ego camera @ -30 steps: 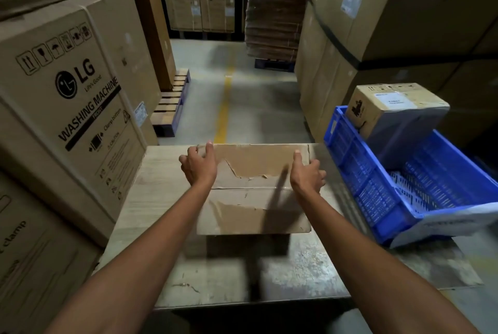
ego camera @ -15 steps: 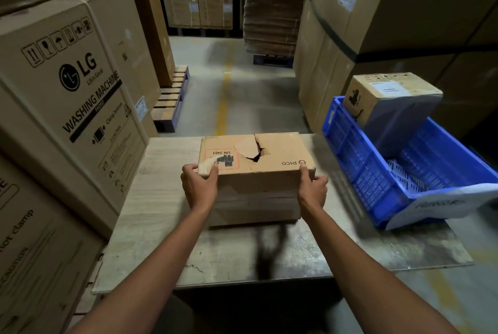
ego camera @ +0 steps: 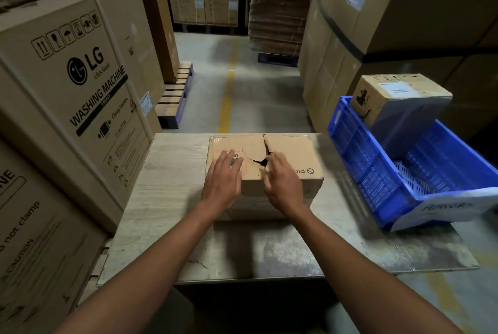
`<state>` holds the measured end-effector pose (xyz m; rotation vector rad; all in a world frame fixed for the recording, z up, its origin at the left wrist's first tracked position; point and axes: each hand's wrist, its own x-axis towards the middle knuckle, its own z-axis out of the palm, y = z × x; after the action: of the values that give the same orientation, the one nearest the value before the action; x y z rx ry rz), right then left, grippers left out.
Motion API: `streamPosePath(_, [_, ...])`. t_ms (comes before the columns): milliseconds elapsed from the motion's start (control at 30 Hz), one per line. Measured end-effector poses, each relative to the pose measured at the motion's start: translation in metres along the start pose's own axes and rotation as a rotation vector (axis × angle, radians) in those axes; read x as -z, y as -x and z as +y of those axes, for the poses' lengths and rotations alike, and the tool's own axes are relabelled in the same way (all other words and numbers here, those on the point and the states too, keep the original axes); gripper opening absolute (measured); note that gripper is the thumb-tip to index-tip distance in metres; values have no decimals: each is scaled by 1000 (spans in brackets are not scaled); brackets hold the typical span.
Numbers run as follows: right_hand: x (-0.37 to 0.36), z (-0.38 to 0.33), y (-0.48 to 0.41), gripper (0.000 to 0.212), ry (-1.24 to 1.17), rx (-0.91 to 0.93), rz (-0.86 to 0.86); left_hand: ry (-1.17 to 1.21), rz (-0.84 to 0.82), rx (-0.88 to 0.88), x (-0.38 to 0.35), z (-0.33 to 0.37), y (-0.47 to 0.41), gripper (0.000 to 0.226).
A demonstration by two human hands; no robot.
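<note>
A brown cardboard box (ego camera: pixel 293 155) with a torn, dented top lies flat on the work table (ego camera: pixel 167 185), in the middle of the view. My left hand (ego camera: pixel 222 181) lies over the left part of its top, fingers straight, covering a red dashed label. My right hand (ego camera: pixel 281 181) hovers over the top beside the tear, fingers loosely extended and blurred. Neither hand grips the box.
A blue plastic crate (ego camera: pixel 358 163) sits on the table's right side with a smaller carton (ego camera: pixel 398 93) leaning in it. Tall washing-machine cartons (ego camera: pixel 72 85) wall the left; more stacked cartons (ego camera: pixel 377 10) stand right. A floor aisle with a yellow line (ego camera: pixel 226 96) runs ahead.
The box was turned over from its plain side to its torn printed top and set flat. Both hands left its side edges and came onto the top.
</note>
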<state>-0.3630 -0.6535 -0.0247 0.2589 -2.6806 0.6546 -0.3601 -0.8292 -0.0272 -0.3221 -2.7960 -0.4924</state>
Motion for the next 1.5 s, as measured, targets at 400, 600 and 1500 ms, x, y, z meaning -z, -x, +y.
streamPosePath(400, [-19,-18,-45,52,265,224,-509,-329,-169,-28,12,-7,-27,48])
streamPosePath(600, [-18,-20,-45,36,276,250,-373,-264,-260,14,13,-1,-41,39])
streamPosePath(1500, [13,39,-27,35,246,-208,-238,-40,-287,-49,-22,75,-62,40])
